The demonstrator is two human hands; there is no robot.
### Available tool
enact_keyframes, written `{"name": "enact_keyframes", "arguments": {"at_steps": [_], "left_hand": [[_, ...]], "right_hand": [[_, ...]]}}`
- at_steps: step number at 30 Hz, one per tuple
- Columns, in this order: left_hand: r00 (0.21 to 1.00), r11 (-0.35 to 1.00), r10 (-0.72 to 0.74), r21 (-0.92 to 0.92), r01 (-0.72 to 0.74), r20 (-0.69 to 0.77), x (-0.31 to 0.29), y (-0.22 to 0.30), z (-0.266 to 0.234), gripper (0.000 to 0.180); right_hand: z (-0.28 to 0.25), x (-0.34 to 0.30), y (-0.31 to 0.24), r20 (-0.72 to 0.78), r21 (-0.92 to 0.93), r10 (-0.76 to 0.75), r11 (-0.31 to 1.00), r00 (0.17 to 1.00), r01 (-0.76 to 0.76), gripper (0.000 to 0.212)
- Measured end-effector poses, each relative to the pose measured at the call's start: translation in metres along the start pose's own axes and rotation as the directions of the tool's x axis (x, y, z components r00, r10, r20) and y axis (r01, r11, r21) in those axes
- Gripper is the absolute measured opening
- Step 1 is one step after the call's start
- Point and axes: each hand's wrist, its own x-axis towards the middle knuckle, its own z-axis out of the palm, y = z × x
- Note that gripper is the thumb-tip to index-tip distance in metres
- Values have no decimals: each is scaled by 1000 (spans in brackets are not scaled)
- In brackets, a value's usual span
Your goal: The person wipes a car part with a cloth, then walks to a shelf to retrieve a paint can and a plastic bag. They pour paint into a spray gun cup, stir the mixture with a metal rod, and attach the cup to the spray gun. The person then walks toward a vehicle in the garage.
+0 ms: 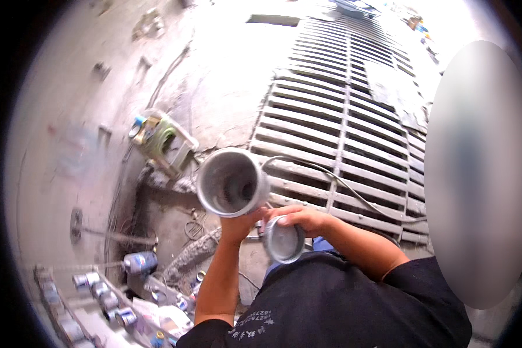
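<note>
A grey metal cup (pixel 210 194), round and deep, is tilted so that its open mouth shows, with a dark spot at the bottom. My left hand (pixel 241 225) grips it from below, and the cup hides part of that hand's fingers. Close beside it, my right hand (pixel 303 218) is closed round the rim of a shallow round grey lid (pixel 285 241), whose hollow side shows. The lid is apart from the cup's mouth. Whatever lies between the two hands, under the cup, is hard to make out.
A slatted metal floor grate (pixel 345 124) stretches ahead, with a thin hose (pixel 354 191) across it. Left stands a small pale stool (pixel 182 139) with items on it. Several cans (pixel 107 297) and a bottle (pixel 140 262) stand lower left. A blurred patch covers the right side.
</note>
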Motion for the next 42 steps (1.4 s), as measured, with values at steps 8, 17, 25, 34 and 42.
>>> {"name": "enact_keyframes", "arguments": {"at_steps": [8, 17, 25, 34, 42], "left_hand": [[957, 999, -53, 4, 54, 286, 13, 2, 68, 69], [758, 964, -244, 68, 257, 604, -16, -110, 116, 89], [533, 893, -156, -112, 435, 832, 34, -218, 241, 82], [-16, 980, -126, 127, 155, 992, -58, -183, 363, 79], [-494, 1000, -13, 4, -20, 869, -117, -222, 368, 78]], "right_hand": [[-3, -41, 22, -282, 207, -144, 956, 949, 207, 32], [-42, -158, -3, -507, 88, -499, 781, 703, 618, 28], [-46, -273, -8, -658, -30, -667, 486, 349, 873, 25], [14, -322, 80, -717, -382, -629, -5, -300, 924, 20], [135, -300, 201, -592, -798, -354, 130, -724, 589, 21]]}}
